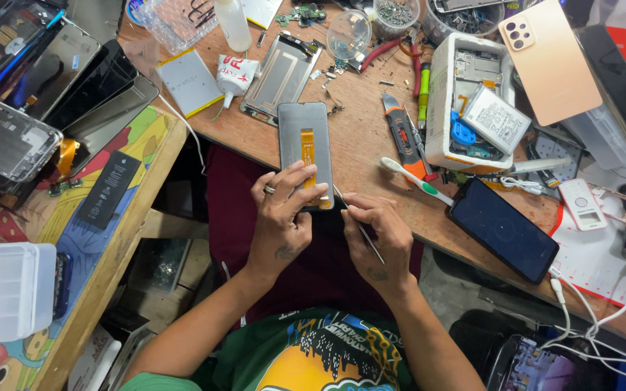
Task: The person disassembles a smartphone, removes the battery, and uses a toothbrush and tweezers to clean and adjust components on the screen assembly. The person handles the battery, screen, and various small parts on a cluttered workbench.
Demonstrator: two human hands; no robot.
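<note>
My left hand grips the near end of a grey phone display panel lying face down at the wooden bench's front edge, an orange flex cable running down its back. My right hand pinches a thin metal tool, tweezers or a pick, whose tip touches the panel's lower right corner. A ring shows on my left hand.
A white toothbrush, an orange-and-grey utility knife and a black phone lie to the right. A white foam box holds parts. A metal phone frame and a glue tube sit behind. Screens pile at left.
</note>
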